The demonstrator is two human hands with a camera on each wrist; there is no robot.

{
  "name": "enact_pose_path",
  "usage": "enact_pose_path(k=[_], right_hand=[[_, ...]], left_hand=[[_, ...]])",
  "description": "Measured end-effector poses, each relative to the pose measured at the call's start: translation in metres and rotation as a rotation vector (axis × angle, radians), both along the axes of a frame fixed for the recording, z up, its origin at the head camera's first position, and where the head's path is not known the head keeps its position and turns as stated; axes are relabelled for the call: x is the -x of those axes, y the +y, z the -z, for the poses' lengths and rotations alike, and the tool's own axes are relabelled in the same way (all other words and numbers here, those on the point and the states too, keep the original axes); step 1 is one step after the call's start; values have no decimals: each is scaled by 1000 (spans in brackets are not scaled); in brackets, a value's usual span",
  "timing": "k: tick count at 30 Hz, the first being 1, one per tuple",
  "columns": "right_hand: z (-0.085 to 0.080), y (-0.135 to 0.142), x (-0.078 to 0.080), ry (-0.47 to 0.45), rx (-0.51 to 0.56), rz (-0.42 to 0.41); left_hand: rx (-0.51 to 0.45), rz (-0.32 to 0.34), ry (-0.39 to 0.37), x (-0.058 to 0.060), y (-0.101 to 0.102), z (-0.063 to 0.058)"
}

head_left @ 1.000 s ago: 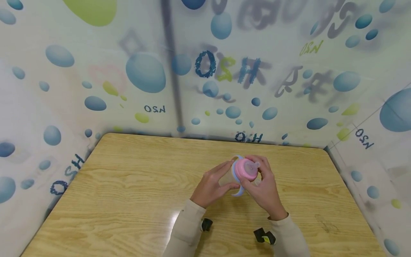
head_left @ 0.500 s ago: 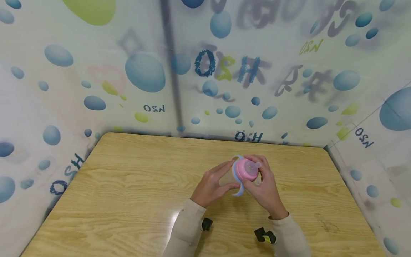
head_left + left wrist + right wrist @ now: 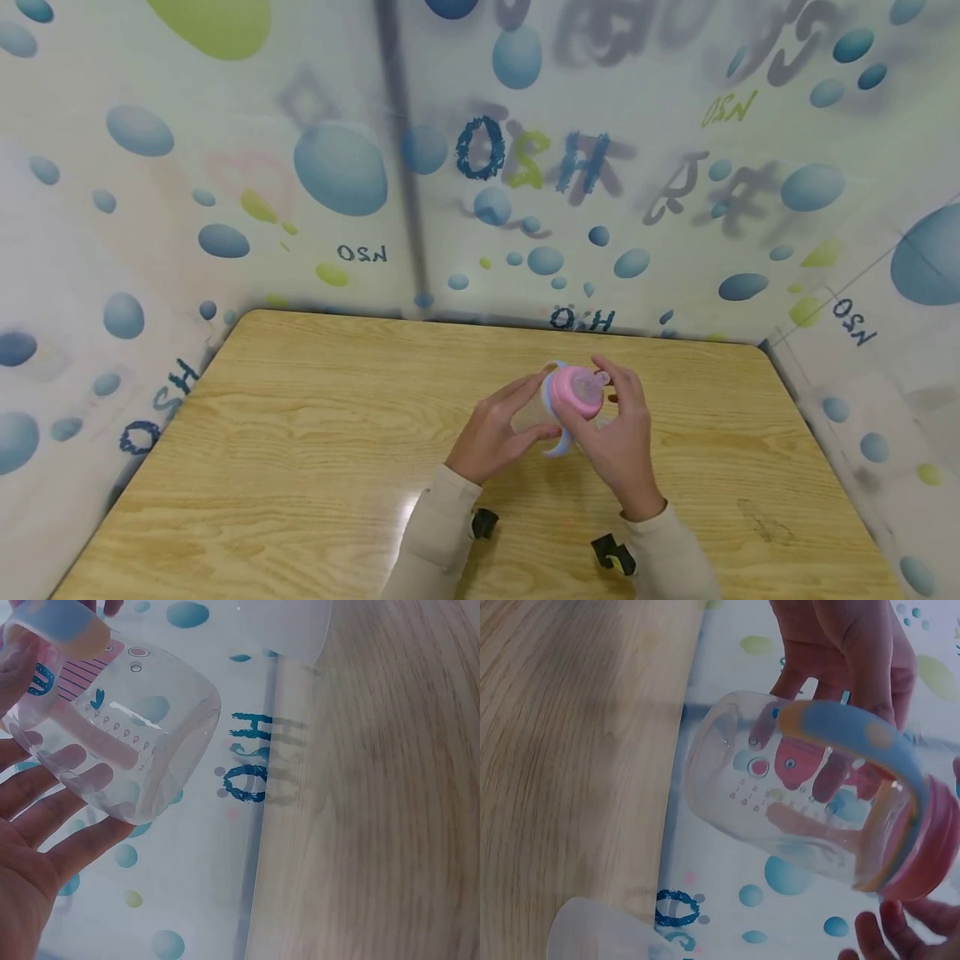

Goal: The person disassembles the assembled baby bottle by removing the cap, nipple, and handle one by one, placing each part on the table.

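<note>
A clear baby bottle (image 3: 742, 780) with a pink collar (image 3: 577, 396), soft teat and blue handles (image 3: 855, 727) is held tilted above the table. My left hand (image 3: 491, 433) grips the bottle's body, thumb and fingers on opposite sides, as the left wrist view also shows. My right hand (image 3: 618, 442) is at the collar. Its thumb lies over the near side of the collar, while the other fingers (image 3: 626, 383) stand off past the teat, with a gap to it. In the right wrist view, right-hand fingertips (image 3: 889, 919) are right at the collar's edge.
A translucent plastic cap (image 3: 589, 934) stands on the wood-grain table (image 3: 337, 417), mostly behind the right hand in the head view. White walls (image 3: 337, 275) printed with blue and green drops enclose the table's back and sides. Black wrist mounts (image 3: 484, 523) hang below the sleeves.
My right hand has loosened from the collar: its fingers have lifted away on the far side and the thumb has slid further across it. My left hand and the bottle have barely moved.
</note>
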State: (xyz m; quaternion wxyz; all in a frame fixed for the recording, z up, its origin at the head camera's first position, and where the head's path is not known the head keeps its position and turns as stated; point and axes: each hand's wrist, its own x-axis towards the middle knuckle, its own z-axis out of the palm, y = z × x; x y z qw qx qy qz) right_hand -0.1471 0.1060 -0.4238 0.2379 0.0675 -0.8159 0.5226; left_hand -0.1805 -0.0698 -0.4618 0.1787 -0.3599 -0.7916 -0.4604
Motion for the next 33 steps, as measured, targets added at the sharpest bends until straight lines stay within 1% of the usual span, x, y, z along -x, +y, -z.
enact_pose_path(k=[1, 2, 3, 6, 10, 14, 20, 24, 33], right_hand=[[0, -1, 0, -3, -11, 36], [5, 0, 1, 5, -25, 67], [5, -2, 1, 7, -33, 95], [5, -6, 1, 16, -47, 148], [5, -8, 1, 23, -73, 181], [6, -8, 1, 20, -85, 191], [5, -8, 1, 6, -80, 181], [6, -8, 1, -7, -59, 159], [7, -4, 3, 7, 27, 32]], left_hand=[[2, -7, -6, 0, 0, 0], [7, -15, -3, 0, 0, 0], [9, -22, -2, 1, 0, 0], [9, -36, -13, 1, -1, 0], [11, -45, -30, 0, -1, 0], [18, -50, -32, 0, -2, 0], [29, -53, -20, 0, -2, 0], [29, -51, -10, 0, -3, -1], [18, -34, -14, 0, -3, -1]])
